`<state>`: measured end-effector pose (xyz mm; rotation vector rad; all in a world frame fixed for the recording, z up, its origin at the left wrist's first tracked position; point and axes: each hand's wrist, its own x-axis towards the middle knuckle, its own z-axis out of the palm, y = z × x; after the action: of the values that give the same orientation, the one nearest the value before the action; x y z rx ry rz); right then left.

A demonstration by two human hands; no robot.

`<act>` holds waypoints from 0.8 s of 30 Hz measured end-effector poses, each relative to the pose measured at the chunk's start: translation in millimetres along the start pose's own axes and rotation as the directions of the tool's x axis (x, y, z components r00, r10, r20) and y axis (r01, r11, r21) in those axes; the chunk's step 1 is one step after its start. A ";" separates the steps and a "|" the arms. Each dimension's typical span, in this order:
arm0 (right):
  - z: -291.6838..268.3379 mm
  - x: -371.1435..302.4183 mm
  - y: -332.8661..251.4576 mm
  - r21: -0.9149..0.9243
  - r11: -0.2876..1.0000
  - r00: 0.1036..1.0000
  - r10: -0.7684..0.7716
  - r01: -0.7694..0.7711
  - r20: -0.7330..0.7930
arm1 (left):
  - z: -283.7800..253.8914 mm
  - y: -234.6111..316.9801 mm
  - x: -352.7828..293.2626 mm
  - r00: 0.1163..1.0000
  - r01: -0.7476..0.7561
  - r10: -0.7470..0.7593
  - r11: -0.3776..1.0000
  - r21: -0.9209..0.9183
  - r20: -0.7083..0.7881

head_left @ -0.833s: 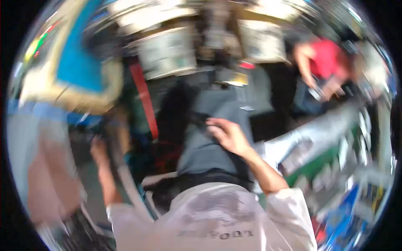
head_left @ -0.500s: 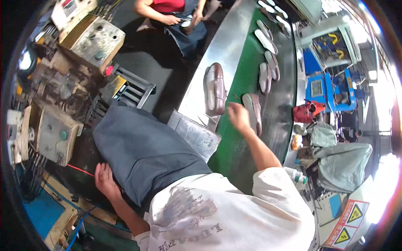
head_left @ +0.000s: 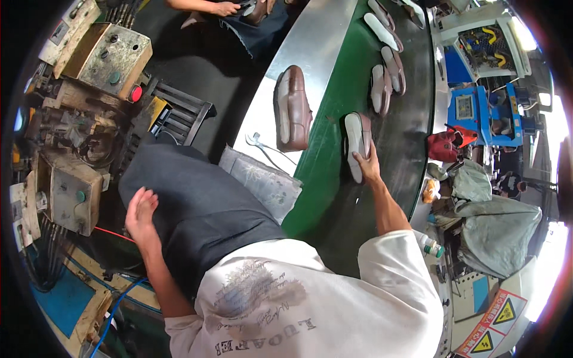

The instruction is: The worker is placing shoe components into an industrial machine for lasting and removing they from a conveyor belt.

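My right hand [head_left: 371,166] grips the heel end of a brown shoe [head_left: 355,140], thumb on its pale sole and fingers along its side. That shoe lies tilted over the dark belt, sole mostly toward me. My left hand [head_left: 142,216] is open and holds nothing, beside the dark apron [head_left: 185,191] over my lap. Another brown shoe [head_left: 292,110] lies on its side on the metal ledge [head_left: 310,42]. Near its toe or heel end rest metal pincers [head_left: 259,143], next to a grey patterned cloth pad [head_left: 262,182].
Several brown shoes [head_left: 382,83] lie farther up the green and dark belt [head_left: 325,173]. Worn machine boxes [head_left: 107,59] with buttons stand at left, near a black slatted rack [head_left: 185,113]. A co-worker's hands [head_left: 227,8] hold a shoe at the far side. A red bag [head_left: 441,146] sits right.
My right hand has moved from beside the shoe onto it and closed around its end. My left hand has lifted and its fingers have stretched out. The view has shifted slightly.
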<state>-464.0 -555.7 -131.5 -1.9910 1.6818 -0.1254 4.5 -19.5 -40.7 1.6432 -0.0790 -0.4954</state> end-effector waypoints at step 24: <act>124.4 -271.3 -346.2 0.774 0.601 0.351 -0.694 -0.199 0.629 | 4.3 55.4 -16.3 0.940 -0.175 0.290 0.864 -0.473 0.181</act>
<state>-166.7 -229.1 -13.8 -1.1694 0.3255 0.1380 1.2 -26.0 16.7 1.0903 -0.3239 -0.4855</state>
